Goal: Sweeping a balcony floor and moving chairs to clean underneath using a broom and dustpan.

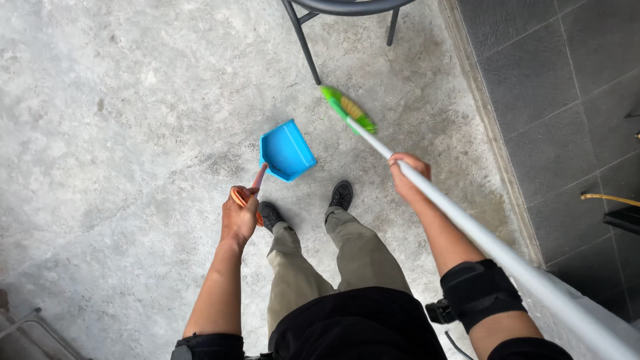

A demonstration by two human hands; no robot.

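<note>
My left hand (241, 213) grips the orange handle (238, 197) of a blue dustpan (287, 151), which hangs low over the concrete floor in front of my shoes. My right hand (407, 176) is closed around the long white pole (467, 223) of a broom. The broom's green head with yellowish bristles (349, 109) rests on the floor beyond the dustpan, to its right, close to a chair leg. Pan and broom head stay apart by a short gap.
A dark metal chair (313, 27) stands at the top. A raised concrete curb (490, 127) and a dark tiled wall (567, 113) run along the right. A metal frame (27, 330) shows at the bottom left. A brass tap (610, 198) juts out at the right.
</note>
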